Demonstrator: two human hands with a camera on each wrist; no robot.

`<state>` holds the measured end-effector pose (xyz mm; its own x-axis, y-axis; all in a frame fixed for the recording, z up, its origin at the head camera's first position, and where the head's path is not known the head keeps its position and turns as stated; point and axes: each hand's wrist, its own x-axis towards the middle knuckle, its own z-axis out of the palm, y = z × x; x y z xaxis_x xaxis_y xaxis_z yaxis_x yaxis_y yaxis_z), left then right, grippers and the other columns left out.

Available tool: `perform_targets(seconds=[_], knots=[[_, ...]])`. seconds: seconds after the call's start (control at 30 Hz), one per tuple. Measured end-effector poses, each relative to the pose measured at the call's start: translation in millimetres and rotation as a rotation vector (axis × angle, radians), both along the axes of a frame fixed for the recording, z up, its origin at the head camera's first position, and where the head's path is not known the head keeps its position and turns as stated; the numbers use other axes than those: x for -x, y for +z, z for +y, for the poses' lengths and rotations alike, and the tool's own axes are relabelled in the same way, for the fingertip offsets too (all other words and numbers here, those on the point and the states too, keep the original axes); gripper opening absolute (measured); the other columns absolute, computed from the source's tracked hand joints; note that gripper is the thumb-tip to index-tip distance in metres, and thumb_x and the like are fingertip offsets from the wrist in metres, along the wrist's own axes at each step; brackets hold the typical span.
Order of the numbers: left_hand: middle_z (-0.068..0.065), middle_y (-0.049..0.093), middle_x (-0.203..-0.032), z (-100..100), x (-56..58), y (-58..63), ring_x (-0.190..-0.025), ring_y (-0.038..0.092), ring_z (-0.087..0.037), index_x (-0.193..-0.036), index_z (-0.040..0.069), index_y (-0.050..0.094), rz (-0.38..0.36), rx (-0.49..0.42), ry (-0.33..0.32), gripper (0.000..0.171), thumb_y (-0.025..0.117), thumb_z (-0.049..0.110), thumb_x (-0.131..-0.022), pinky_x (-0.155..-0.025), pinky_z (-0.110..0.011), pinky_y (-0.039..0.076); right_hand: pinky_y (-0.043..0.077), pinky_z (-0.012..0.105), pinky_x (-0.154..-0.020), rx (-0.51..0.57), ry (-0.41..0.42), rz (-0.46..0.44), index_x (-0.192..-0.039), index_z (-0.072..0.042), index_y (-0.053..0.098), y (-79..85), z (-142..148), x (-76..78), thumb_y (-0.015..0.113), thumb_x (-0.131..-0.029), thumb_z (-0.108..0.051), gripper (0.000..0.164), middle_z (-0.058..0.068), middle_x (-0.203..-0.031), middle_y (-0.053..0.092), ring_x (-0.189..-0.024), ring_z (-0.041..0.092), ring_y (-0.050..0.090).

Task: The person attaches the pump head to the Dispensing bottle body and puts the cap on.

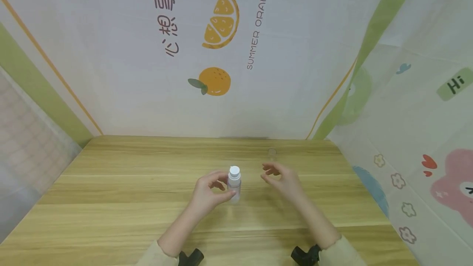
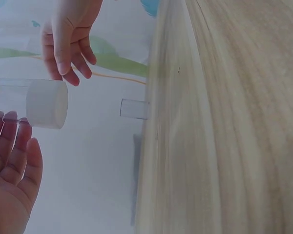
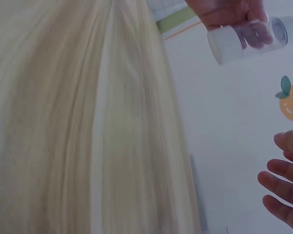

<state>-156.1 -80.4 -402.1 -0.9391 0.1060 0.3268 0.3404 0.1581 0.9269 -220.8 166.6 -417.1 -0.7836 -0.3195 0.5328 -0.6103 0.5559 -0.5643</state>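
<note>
My left hand grips a small clear bottle between thumb and fingers. The bottle is upright, with a white top and a white base. Both wrist views show its base held above the table. To its right, my right hand hovers with loosely bent fingers and nothing between them. Behind the right hand, a clear cylindrical cover stands on the table, also visible in the left wrist view. Its inside is too faint to make out.
The wood-grain table runs back to a white printed curtain. Another patterned curtain hangs along the right side, and a further one on the left. Black straps sit at both wrists.
</note>
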Motion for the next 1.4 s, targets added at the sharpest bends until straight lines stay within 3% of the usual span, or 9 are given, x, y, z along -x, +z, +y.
perform_targets(seconds=[0.13, 0.23, 0.67, 0.97, 1.4], knots=[[-0.006, 0.067, -0.100, 1, -9.1, 15.8, -0.092, 0.058, -0.020, -0.103, -0.001, 0.069, -0.002, 0.014, -0.003, 0.033, 0.079, -0.008, -0.072, -0.079, -0.046, 0.051, 0.053, 0.037, -0.076, -0.006, -0.037, -0.048, -0.110, -0.004, 0.067, 0.7, 7, 7.3, 0.076, -0.082, -0.011, 0.030, 0.006, -0.101, 0.070, -0.086, 0.017, 0.065], [-0.007, 0.067, -0.100, 1, -11.5, 20.0, -0.092, 0.058, -0.020, -0.103, -0.001, 0.069, 0.009, 0.016, -0.011, 0.032, 0.078, -0.007, -0.072, -0.078, -0.046, 0.051, 0.053, 0.040, -0.077, 0.007, -0.059, -0.071, -0.110, -0.003, 0.066, 1.4, 11, 12.3, 0.075, -0.083, -0.010, 0.029, 0.008, -0.103, 0.069, -0.088, 0.020, 0.065], [-0.007, 0.067, -0.101, 0, -10.0, 15.6, -0.092, 0.058, -0.020, -0.102, -0.001, 0.069, 0.025, 0.029, -0.041, 0.032, 0.077, -0.008, -0.072, -0.077, -0.048, 0.051, 0.053, 0.044, -0.077, 0.029, -0.172, -0.085, -0.113, 0.006, 0.063, -3.8, 22, 44.2, 0.074, -0.084, -0.012, 0.036, 0.018, -0.109, 0.066, -0.093, 0.030, 0.064], [-0.008, 0.067, -0.101, 1, -10.0, 14.8, -0.092, 0.058, -0.018, -0.102, -0.003, 0.068, 0.033, 0.015, -0.048, 0.032, 0.077, -0.009, -0.071, -0.077, -0.047, 0.052, 0.051, 0.044, -0.082, 0.013, -0.246, -0.201, -0.120, 0.001, 0.061, -8.3, 25, 58.5, 0.073, -0.086, -0.015, 0.040, 0.016, -0.118, 0.063, -0.102, 0.030, 0.060], [-0.008, 0.066, -0.100, 2, -10.0, 14.7, -0.091, 0.058, -0.018, -0.102, -0.003, 0.069, 0.027, 0.020, -0.049, 0.033, 0.077, -0.010, -0.071, -0.076, -0.048, 0.052, 0.046, 0.050, -0.090, 0.021, -0.286, -0.311, -0.130, 0.000, 0.054, -23.8, 25, 75.6, 0.071, -0.087, -0.017, 0.049, 0.018, -0.126, 0.057, -0.110, 0.034, 0.055]])
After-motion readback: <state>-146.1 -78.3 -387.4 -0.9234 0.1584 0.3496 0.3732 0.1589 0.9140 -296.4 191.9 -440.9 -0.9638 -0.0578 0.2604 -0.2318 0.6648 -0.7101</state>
